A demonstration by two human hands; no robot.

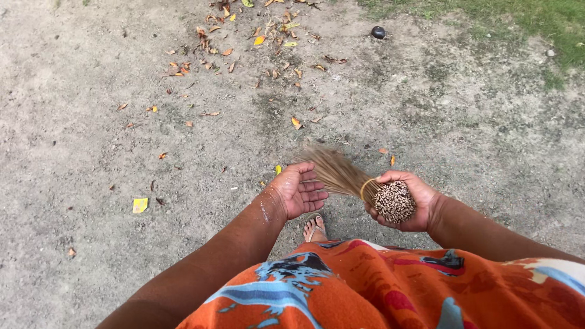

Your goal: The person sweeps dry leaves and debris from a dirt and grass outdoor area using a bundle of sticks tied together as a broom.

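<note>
My right hand (419, 206) grips a stick broom (359, 183) near its bound butt end, where the cut tips of the thin brown sticks face up at me. A yellowish band circles the bundle beside my fingers. The broom's bristles fan out to the upper left, low over the dirt. My left hand (298, 190) is held open, palm up, right beside the bristles, touching or almost touching them; it holds nothing.
Bare sandy ground (91, 122) with scattered dry leaves (244, 42), thickest at the top centre. A small dark round object (378, 32) lies near the grass (536, 24) at the top right. A yellow scrap (140, 205) is at the left. My sandalled foot (314, 229) shows below my hands.
</note>
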